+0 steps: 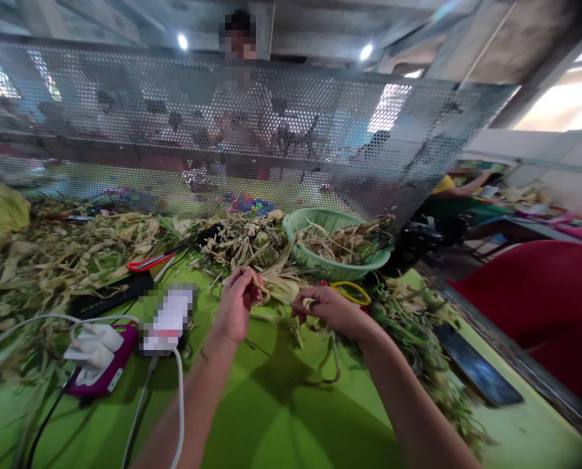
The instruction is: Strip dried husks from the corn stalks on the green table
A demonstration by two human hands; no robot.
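Note:
My left hand (238, 301) and my right hand (327, 306) are both closed on one bundle of pale dried leaf strips (281, 286), held just above the green table (281, 404). The left hand pinches the strips at their left end; the right hand grips the other end, fingers curled. Loose strips hang down from the bundle towards the table. Behind the hands lies a heap of dried leaves (237, 241), and a green plastic basket (295, 225) filled with more strips stands just beyond the right hand.
Yellow-handled scissors (352, 290) lie by the basket, a red-handled tool (154, 259) to the left. A power strip with white plugs (100, 352) and cables sits at the left, a dark phone (476, 371) at the right. A perforated metal screen (320, 130) separates another person opposite.

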